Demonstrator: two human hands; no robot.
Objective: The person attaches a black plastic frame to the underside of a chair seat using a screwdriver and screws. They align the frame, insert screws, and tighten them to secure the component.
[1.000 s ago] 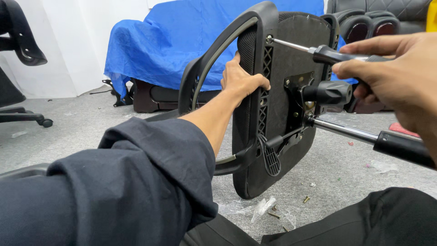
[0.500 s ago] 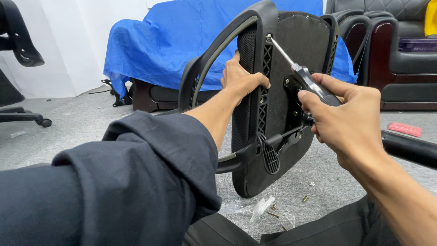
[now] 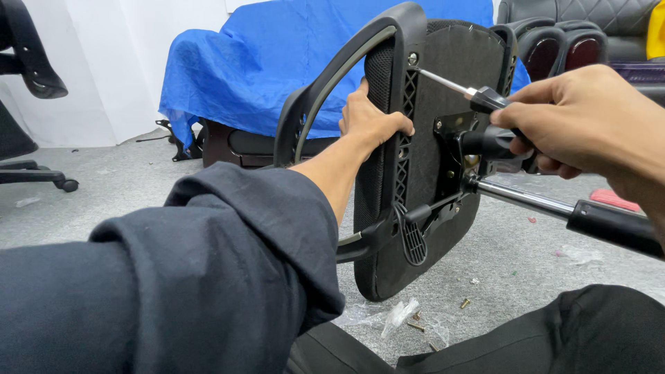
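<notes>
A black office chair seat [image 3: 443, 76] stands on edge on the carpet, its underside facing me, with a curved armrest [image 3: 325, 90] on its left side. My left hand [image 3: 370, 118] grips the seat's left edge beside the armrest. My right hand [image 3: 589, 121] holds a screwdriver [image 3: 464, 90] with a black handle; its metal tip sits on a screw near the seat's top left corner. A metal mechanism plate [image 3: 454, 149] and a gas lift cylinder [image 3: 554, 208] stick out from the seat toward the right.
Loose screws [image 3: 465, 303] and a torn clear plastic bag [image 3: 398, 315] lie on the grey carpet below the seat. A blue cloth [image 3: 263, 55] covers furniture behind. A wheeled chair base [image 3: 41, 176] stands at the left, a dark sofa [image 3: 596, 28] at the back right.
My right hand has swung up and to the right with the screwdriver, turning from a low angle to a nearly level one. The tip stays at the top screw. My left hand keeps its grip.
</notes>
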